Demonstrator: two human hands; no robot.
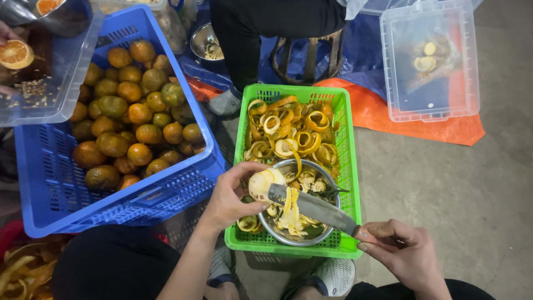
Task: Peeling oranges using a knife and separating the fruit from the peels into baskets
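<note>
Halved orange and blue crate partly cropped.

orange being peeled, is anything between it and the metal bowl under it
Nothing visible. The left hand holds the part-peeled orange right over the metal bowl; only the knife in the right hand and a hanging peel strip lie there.

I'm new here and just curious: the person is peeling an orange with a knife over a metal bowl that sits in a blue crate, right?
Not quite. The head view shows the metal bowl sitting in the green basket, not a blue crate. The rest holds: the left hand holds the orange while the right hand works the knife.
</note>
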